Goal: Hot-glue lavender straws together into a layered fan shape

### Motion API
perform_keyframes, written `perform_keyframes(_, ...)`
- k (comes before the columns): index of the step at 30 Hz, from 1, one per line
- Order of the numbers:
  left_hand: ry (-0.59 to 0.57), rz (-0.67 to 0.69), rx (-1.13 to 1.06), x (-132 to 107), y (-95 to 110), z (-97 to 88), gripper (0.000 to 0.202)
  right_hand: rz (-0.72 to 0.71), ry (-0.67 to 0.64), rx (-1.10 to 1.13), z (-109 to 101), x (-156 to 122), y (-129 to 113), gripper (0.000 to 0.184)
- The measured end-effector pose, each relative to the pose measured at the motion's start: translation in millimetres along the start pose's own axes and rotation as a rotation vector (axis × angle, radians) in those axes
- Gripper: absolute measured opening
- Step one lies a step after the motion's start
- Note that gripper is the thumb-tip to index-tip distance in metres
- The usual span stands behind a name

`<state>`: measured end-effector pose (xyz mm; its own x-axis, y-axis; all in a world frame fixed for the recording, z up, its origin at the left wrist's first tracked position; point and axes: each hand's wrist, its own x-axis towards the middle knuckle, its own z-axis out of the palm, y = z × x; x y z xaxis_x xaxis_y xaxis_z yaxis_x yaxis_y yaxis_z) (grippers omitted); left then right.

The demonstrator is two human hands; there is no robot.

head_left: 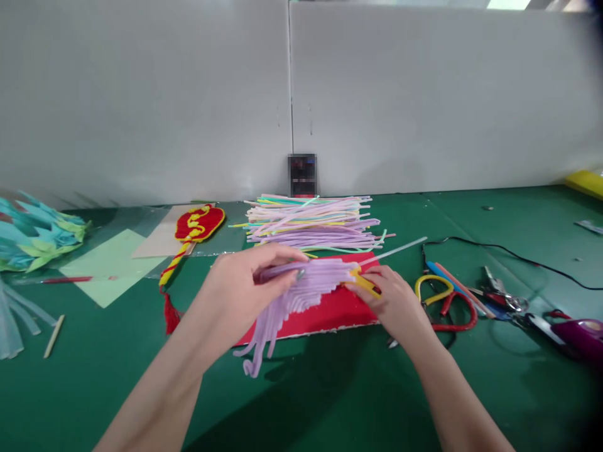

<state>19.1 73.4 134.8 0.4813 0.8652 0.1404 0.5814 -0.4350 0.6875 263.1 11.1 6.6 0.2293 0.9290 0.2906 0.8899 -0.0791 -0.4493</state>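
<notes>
My left hand (245, 295) is closed on the left part of a lilac pipe-cleaner piece (313, 285), its stems side by side in a stepped row. Loose curled ends hang below my fingers. At the piece's right end, my right hand (393, 295) pinches a flat yellow part (365, 284) whose kind I cannot make out; some fingertips are hidden. Both hands are above a red board (325, 317) with a ragged pale edge. A thin translucent stick (400, 249) slants up to the right behind my right hand.
Behind the board lies a pile of pastel pipe cleaners (306, 223). To the left are a red-and-yellow fan (200, 223) with a tassel, green paper (113, 267) and a turquoise leafy item (38, 232). Rightward are yellow-and-red-handled pliers (459, 320), a purple glue gun (579, 333) and a black cord (509, 249).
</notes>
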Motion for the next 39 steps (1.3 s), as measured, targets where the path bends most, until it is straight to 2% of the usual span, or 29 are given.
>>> perform_keyframes(3,-0.167,-0.031,-0.119,1,1,6.2,0.016,0.029,0.177,0.191,-10,3,-3,0.028)
perform_keyframes(4,-0.213,-0.038,-0.137,2,1,8.5,0.015,0.052,0.19,0.286,-15,3,-6,0.027)
perform_keyframes(5,-0.251,-0.041,-0.14,3,0,10.9,0.015,0.069,0.134,0.397,-19,3,-10,0.026)
perform_keyframes(8,-0.321,-0.056,-0.098,4,-2,16.8,0.015,0.053,-0.16,0.663,-29,2,-23,0.023)
perform_keyframes(11,-0.371,-0.089,-0.072,4,-4,19.9,0.016,0.023,-0.303,0.766,-34,0,-30,0.02)
perform_keyframes(31,-0.385,-0.123,-0.075,6,-10,22.1,0.018,0.058,-0.297,0.824,-32,0,-29,0.017)
perform_keyframes(39,-0.4,-0.122,-0.065,6,-10,21.7,0.018,0.044,-0.36,0.821,-34,0,-30,0.015)
